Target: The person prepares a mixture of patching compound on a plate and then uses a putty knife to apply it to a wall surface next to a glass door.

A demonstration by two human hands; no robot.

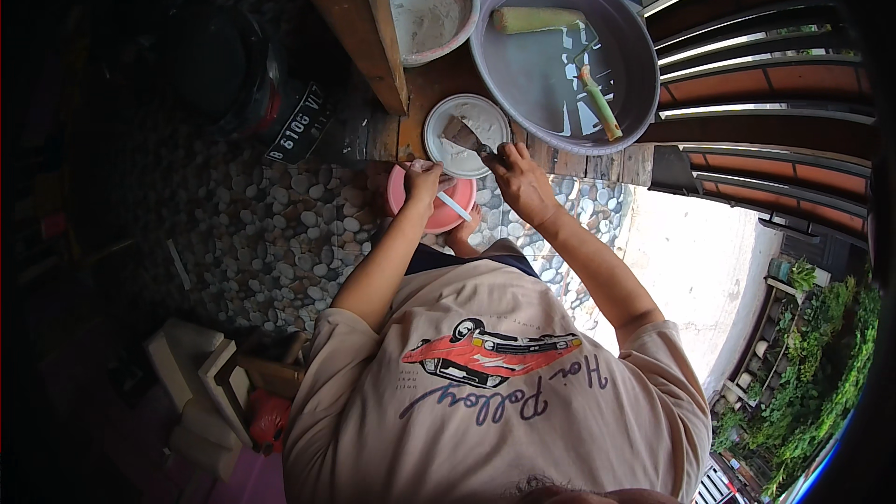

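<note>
While the big grey basin [541, 75] sits at the far right of the wooden bench [411, 93] with a paint roller [560, 33] lying in it, a dirty pale bowl [429, 5] sits just left of it. Nearer the front edge there's a small white tub [467, 131] of white paste. The right hand [521, 182] is clenched on a putty knife [467, 138] dipped into that tub. The left hand [422, 182] grips the rim of a pink lid [434, 210], held just below the bench edge.
</note>
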